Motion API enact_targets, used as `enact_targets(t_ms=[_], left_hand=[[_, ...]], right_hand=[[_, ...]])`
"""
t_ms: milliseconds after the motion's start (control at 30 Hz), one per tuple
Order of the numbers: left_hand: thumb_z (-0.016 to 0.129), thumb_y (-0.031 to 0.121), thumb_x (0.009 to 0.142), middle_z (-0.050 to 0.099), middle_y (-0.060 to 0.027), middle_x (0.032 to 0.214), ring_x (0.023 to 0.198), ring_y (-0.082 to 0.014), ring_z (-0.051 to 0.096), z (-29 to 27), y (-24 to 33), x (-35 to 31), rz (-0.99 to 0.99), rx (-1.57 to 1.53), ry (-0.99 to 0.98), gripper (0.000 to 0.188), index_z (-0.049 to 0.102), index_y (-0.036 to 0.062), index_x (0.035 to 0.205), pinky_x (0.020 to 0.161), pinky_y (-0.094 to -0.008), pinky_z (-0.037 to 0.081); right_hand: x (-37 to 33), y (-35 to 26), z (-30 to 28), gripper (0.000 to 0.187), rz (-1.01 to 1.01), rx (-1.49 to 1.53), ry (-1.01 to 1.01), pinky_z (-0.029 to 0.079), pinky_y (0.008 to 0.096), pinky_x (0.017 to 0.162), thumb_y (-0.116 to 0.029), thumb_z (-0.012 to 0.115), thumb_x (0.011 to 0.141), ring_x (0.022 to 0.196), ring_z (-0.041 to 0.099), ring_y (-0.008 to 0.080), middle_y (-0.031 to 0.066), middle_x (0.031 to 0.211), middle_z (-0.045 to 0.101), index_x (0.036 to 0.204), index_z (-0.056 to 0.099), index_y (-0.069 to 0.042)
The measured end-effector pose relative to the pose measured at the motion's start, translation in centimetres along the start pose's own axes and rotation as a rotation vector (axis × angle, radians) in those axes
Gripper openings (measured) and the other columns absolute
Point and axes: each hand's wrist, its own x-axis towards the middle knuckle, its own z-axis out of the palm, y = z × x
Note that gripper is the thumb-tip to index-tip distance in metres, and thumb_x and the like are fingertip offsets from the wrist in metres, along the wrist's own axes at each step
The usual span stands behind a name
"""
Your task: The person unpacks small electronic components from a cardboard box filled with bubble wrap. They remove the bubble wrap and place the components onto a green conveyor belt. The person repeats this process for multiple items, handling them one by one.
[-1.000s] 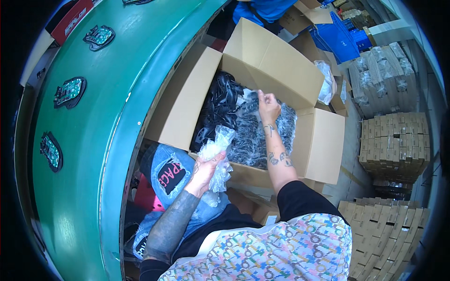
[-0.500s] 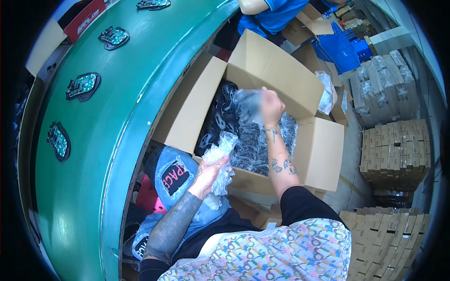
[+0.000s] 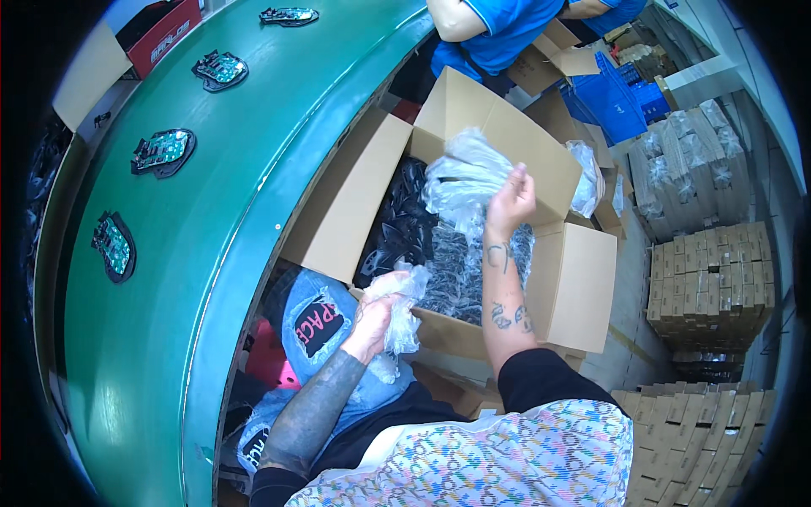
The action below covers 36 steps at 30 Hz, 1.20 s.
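A bunch of crumpled clear plastic bags (image 3: 404,328) is gripped in my left hand (image 3: 372,319), at the near edge of an open cardboard box (image 3: 579,291). Over the box, my right hand (image 3: 512,204) is closed at the edge of a spread, wrinkled clear plastic bag (image 3: 466,173); whether anything is inside it I cannot tell. Within the box, bare black plastic shells (image 3: 397,226) lie along the left side. Beside them are rows of dark parts in clear wrapping (image 3: 452,277), partly hidden under the raised bag and my right arm.
Along the left runs a green work surface (image 3: 211,160) carrying several black shells with green circuit boards (image 3: 162,152). A person in a blue shirt (image 3: 498,34) is beyond the box. Stacked cartons (image 3: 711,283) and blue crates (image 3: 604,101) stand on the right.
My right hand has shifted slightly right, and the plastic bag at it now spreads out pale above the box. My left hand still grips the bunch, with its fingers a little higher on it.
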Motion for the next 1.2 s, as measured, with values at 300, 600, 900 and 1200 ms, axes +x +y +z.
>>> enact_targets(t_ms=[300,600,900,1200], left_hand=[[0.063,0.035,0.092,0.064,-0.0101,0.112,0.095,-0.0194,0.065,-3.4,-1.5,0.6,-0.111,-0.248,0.071,0.045,0.054,0.0023,0.123,0.082,-0.0345,0.055],[0.062,0.008,0.088,0.068,-0.0144,0.096,0.080,-0.0217,0.068,1.4,0.5,-0.3,-0.025,-0.023,0.127,0.030,0.057,-0.0002,0.117,0.071,-0.0351,0.057],[0.064,0.010,0.088,0.069,-0.0135,0.092,0.075,-0.0206,0.068,0.7,0.5,-0.7,-0.025,-0.021,0.144,0.026,0.059,0.0010,0.112,0.064,-0.0344,0.057],[0.064,0.010,0.088,0.069,-0.0131,0.092,0.075,-0.0202,0.067,0.6,0.4,-0.5,-0.035,0.002,0.142,0.026,0.060,0.0015,0.112,0.064,-0.0340,0.057]], right_hand=[[-15.1,-4.4,-6.4,0.016,-0.165,-0.019,-1.129,0.049,0.0343,0.055,-0.020,0.063,0.087,0.059,0.062,0.0273,0.0116,0.070,0.063,0.078,0.065,-0.007],[-8.2,15.0,-6.6,0.045,0.068,-0.825,-0.601,0.048,0.0439,0.084,-0.040,0.052,0.094,0.096,0.061,0.0369,0.0227,0.108,0.063,0.118,0.061,-0.003],[-10.8,18.1,-5.6,0.044,-0.006,-0.708,-0.753,0.044,0.0465,0.095,-0.040,0.046,0.096,0.108,0.057,0.0400,0.0215,0.116,0.061,0.121,0.060,-0.007],[-11.8,17.8,-4.7,0.040,-0.026,-0.916,-0.711,0.046,0.0498,0.087,-0.035,0.038,0.100,0.095,0.058,0.0445,0.0281,0.104,0.061,0.118,0.057,-0.004]])
